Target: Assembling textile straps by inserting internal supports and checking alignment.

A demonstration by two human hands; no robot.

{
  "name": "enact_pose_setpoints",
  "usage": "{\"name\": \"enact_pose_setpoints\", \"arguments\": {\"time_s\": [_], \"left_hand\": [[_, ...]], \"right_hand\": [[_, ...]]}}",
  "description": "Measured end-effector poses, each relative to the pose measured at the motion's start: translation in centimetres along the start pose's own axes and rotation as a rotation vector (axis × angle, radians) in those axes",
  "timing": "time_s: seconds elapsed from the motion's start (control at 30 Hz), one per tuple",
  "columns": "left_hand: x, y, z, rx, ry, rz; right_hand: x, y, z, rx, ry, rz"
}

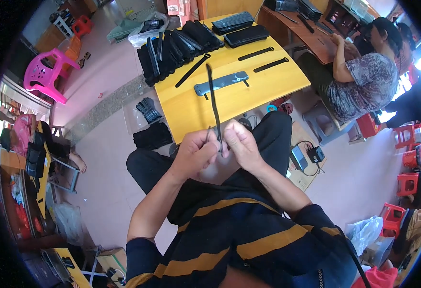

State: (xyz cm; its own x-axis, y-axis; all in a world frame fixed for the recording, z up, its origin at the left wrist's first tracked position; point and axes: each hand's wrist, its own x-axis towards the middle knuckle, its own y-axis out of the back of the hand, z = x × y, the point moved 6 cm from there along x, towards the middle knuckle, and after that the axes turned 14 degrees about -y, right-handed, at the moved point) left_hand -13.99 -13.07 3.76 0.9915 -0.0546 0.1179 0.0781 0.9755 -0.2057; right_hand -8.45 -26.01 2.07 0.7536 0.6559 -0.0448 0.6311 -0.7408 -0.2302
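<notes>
A narrow black strap [214,103] stands up between my two hands, above my lap at the near edge of the yellow table [177,113]. My left hand [198,152] is closed with its fingers pinched round the strap's lower end. Close beside it, my right hand [241,146] pinches the same strap between thumb and fingers. Behind the strap on the table lies a flat grey-blue strip [232,80] with short black tabs at its lower edge. Loose black straps lie around it: one strap [191,71] to the left, an upper strap [256,54] and a lower strap [271,65] to the right.
Bundled black straps [181,45] pile along the table's far left, with more stacks [246,36] at the back. A clear bin [132,113] with black bundles stands left of the table. A co-worker [364,81] sits at a brown table to the right. A pink chair [47,74] stands far left.
</notes>
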Motion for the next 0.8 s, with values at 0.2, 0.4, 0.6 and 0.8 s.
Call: {"name": "enact_pose_setpoints", "arguments": {"time_s": [0.2,0.4,0.6,0.8], "left_hand": [[0.8,0.6,1.4,0.433,-0.316,-0.003],[0.7,0.6,1.6,0.363,-0.166,0.0],[-0.1,0.6,0.8,0.31,-0.184,0.032],[-0.1,0.3,-0.6,-0.217,-0.048,0.008]], "right_hand": [[0.3,-0.1,-0.5,-0.213,-0.103,-0.181],[0.8,-0.1,-2.1,-0.38,0.012,-0.243],[0.7,-0.4,-1.7,-0.395,-0.051,-0.262],[0.2,-1.3,-0.2,0.044,-0.122,-0.288]]}}
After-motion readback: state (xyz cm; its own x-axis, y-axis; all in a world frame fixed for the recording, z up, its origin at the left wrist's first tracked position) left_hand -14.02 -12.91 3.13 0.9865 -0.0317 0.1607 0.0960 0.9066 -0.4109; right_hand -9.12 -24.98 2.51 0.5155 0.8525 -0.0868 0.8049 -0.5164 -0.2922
